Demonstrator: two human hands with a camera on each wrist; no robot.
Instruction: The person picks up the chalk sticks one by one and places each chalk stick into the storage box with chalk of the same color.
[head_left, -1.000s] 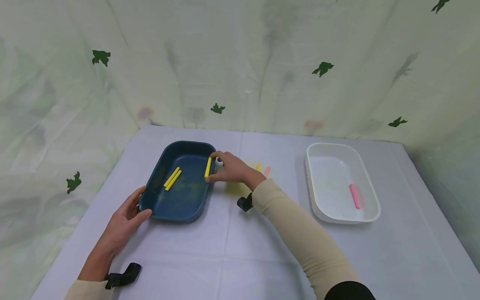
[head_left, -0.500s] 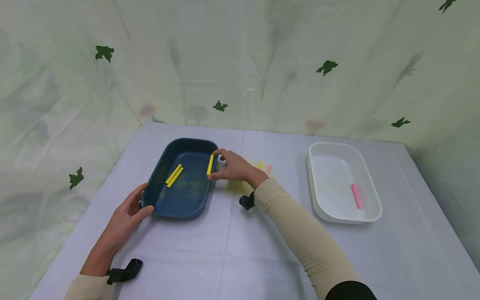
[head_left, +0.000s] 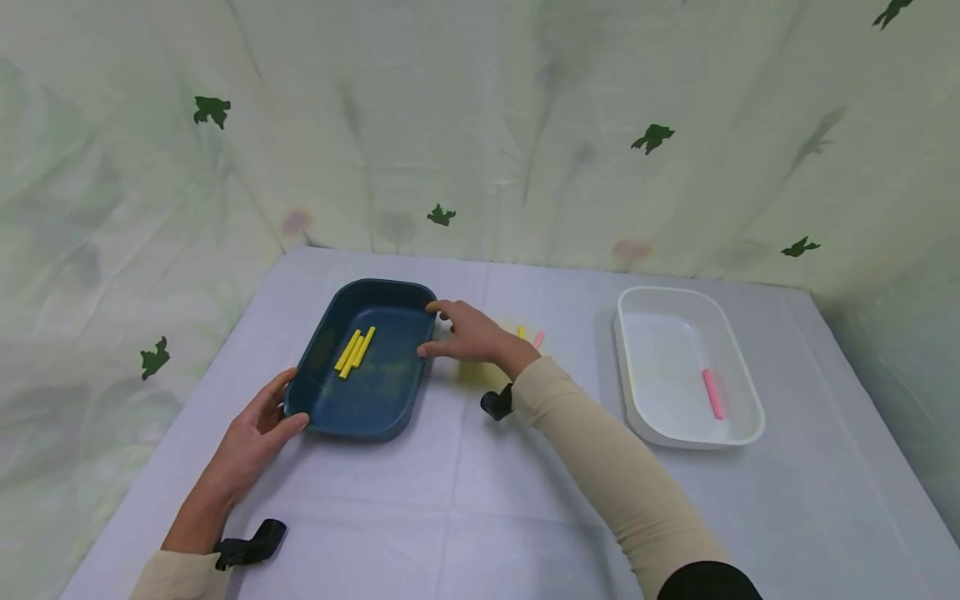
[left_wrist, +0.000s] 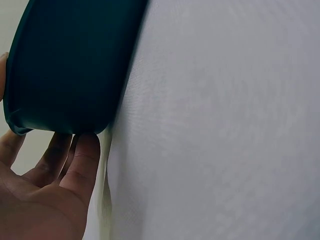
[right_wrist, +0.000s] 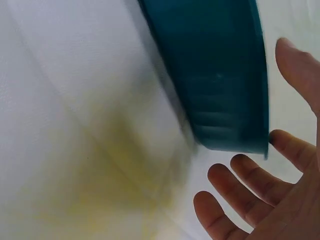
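Three yellow chalk sticks (head_left: 364,347) lie side by side inside the dark blue tray (head_left: 382,400), left of its middle. My left hand (head_left: 251,442) grips the tray's near left corner, thumb over the rim; in the left wrist view its fingertips (left_wrist: 87,145) press the outer wall. At the far right side of the tray, my right hand (head_left: 476,337) hovers with thumb and index finger spread apart and nothing between them. The right wrist view shows its fingers (right_wrist: 240,195) loosely extended beside the tray's outer wall.
A white tray (head_left: 626,367) stands on the right with one pink chalk stick (head_left: 712,394) in it. Behind the right wrist, a yellow chalk stick (head_left: 521,332) and a pink one (head_left: 538,339) lie partly hidden on the white tablecloth (head_left: 390,517). A patterned curtain (head_left: 480,125) hangs behind.
My right hand has let go of a yellow chalk stick, which now lies against the other two in the blue tray. The left hand still holds the tray's corner.
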